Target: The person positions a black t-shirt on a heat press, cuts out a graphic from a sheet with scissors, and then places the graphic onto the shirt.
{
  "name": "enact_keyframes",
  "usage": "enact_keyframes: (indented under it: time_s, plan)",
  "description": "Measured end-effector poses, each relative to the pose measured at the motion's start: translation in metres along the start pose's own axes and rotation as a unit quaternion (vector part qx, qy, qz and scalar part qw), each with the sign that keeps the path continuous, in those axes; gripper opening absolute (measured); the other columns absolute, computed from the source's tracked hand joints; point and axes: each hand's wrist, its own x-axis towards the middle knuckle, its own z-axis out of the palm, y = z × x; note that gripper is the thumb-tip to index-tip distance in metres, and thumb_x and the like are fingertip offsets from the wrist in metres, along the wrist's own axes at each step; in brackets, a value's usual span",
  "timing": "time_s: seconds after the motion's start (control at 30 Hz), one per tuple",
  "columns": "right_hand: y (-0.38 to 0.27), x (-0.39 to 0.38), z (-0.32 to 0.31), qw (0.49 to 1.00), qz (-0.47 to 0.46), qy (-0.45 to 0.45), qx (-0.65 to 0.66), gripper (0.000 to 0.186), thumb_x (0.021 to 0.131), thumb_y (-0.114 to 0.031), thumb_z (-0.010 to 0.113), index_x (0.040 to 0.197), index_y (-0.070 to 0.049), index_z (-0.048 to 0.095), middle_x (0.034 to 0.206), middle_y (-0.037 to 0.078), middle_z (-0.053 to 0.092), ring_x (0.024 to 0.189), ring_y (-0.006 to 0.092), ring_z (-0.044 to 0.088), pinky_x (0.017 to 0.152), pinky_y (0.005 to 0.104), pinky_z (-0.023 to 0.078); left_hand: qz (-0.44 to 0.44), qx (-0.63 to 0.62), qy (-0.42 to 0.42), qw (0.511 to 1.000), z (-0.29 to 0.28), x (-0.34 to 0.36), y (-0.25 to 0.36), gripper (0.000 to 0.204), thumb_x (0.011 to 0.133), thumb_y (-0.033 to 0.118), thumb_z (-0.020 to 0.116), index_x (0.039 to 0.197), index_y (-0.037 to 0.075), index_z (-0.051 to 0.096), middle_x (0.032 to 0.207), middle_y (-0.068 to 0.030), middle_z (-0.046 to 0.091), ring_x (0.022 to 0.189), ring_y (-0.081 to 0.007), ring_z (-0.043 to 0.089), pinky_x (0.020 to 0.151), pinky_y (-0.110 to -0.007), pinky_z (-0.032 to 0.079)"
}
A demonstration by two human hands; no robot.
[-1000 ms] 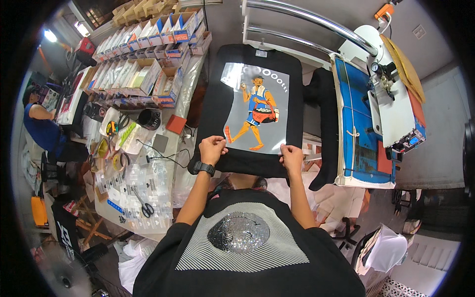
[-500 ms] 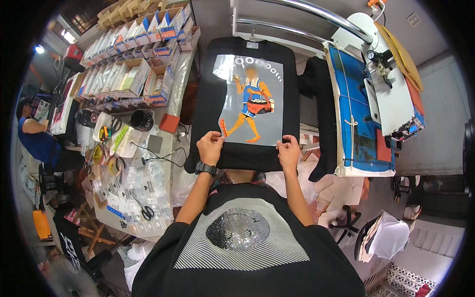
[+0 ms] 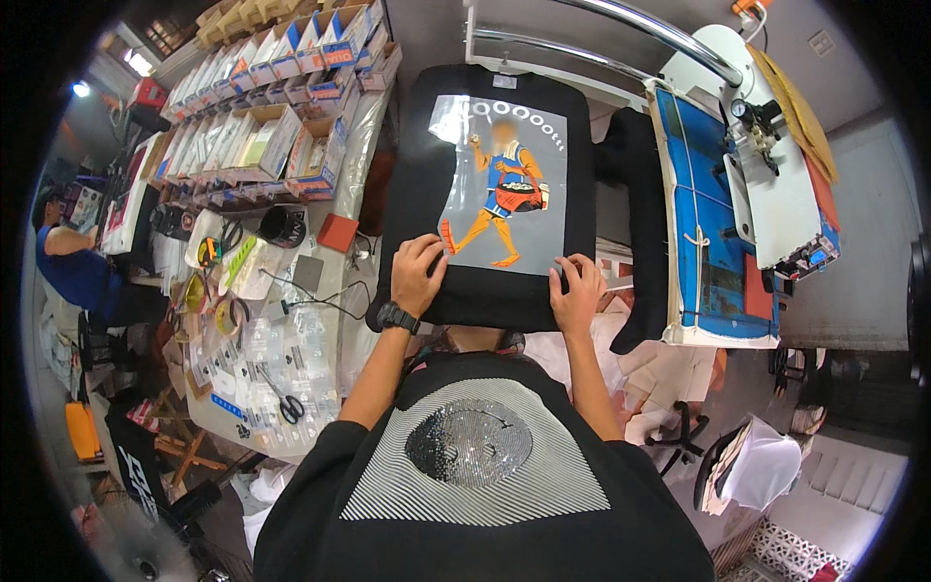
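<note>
A black long-sleeved top [image 3: 407, 194] lies spread face up on a platen. On it is a clear-edged transfer sheet [image 3: 540, 242] with a colourful cartoon figure in blue, orange and red under white lettering. My left hand [image 3: 417, 276] rests on the cloth at the sheet's lower left corner, fingers bent and apart. My right hand [image 3: 575, 291] lies at the lower right corner, fingertips down and spread. Neither hand visibly grips anything.
A cluttered worktable [image 3: 344, 339] at left holds boxes of flat packs [image 3: 252, 145], tape rolls, scissors [image 3: 286, 403] and a black cup [image 3: 283, 228]. A heat press [image 3: 766, 204] with steel bars and blue padded bed stands right. A co-worker [image 3: 73, 262] in blue sits far left.
Both hands have gone from pinching the sheet's lower corners to resting with fingers apart on the garment. The garment and sheet appear higher in view.
</note>
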Motion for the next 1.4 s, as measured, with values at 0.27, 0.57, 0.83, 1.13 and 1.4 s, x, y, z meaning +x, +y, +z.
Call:
enact_keyframes:
  time_s: [0.27, 0.57, 0.83, 1.13, 1.4]
  plan:
    - [0.009, -0.005, 0.012, 0.998, -0.048, -0.022, -0.021, 0.026, 0.086, -0.026, 0.069, 0.110, -0.015, 0.071, 0.124, 0.005, 0.061, 0.118, 0.0283, 0.052, 0.104, 0.0452, 0.033, 0.041, 0.021, -0.043, 0.998, 0.005, -0.007, -0.015, 0.023, 0.085, 0.017, 0.072, 0.108, 0.012, 0.072, 0.126, -0.0010, 0.063, 0.112, -0.0245, 0.055, 0.095, -0.039, 0.043]
    - [0.009, -0.004, 0.011, 0.999, -0.041, -0.018, -0.021, 0.026, 0.085, -0.026, 0.069, 0.109, -0.016, 0.071, 0.124, 0.003, 0.061, 0.118, 0.0282, 0.052, 0.105, 0.0454, 0.033, 0.026, 0.012, -0.039, 0.999, 0.007, -0.007, -0.014, 0.024, 0.085, 0.018, 0.072, 0.108, 0.011, 0.072, 0.127, -0.0014, 0.063, 0.113, -0.0253, 0.056, 0.097, -0.040, 0.043]
    - [0.010, -0.005, 0.011, 0.999, -0.040, -0.024, -0.009, 0.026, 0.085, -0.025, 0.071, 0.109, -0.016, 0.071, 0.124, 0.002, 0.061, 0.118, 0.0282, 0.051, 0.105, 0.0450, 0.033, 0.055, 0.014, -0.005, 0.998, 0.008, -0.007, -0.015, 0.023, 0.083, 0.017, 0.072, 0.105, 0.011, 0.072, 0.122, -0.0011, 0.064, 0.110, -0.0245, 0.056, 0.093, -0.040, 0.044]
    - [0.012, -0.007, 0.008, 0.998, -0.058, -0.029, -0.001, 0.026, 0.083, -0.024, 0.072, 0.109, -0.016, 0.071, 0.124, 0.003, 0.060, 0.118, 0.0279, 0.052, 0.104, 0.0452, 0.033, 0.076, 0.025, 0.013, 0.997, 0.006, -0.014, -0.014, 0.021, 0.082, 0.014, 0.072, 0.102, 0.009, 0.073, 0.115, -0.0011, 0.067, 0.106, -0.0228, 0.058, 0.091, -0.038, 0.045]
    - [0.011, -0.010, 0.007, 0.998, -0.055, -0.030, 0.009, 0.026, 0.082, -0.023, 0.073, 0.108, -0.016, 0.072, 0.123, 0.003, 0.061, 0.118, 0.0280, 0.052, 0.104, 0.0457, 0.033, 0.076, 0.016, 0.024, 0.997, 0.005, -0.017, -0.014, 0.019, 0.082, 0.013, 0.072, 0.100, 0.009, 0.074, 0.113, -0.0012, 0.068, 0.104, -0.0226, 0.059, 0.090, -0.038, 0.045]
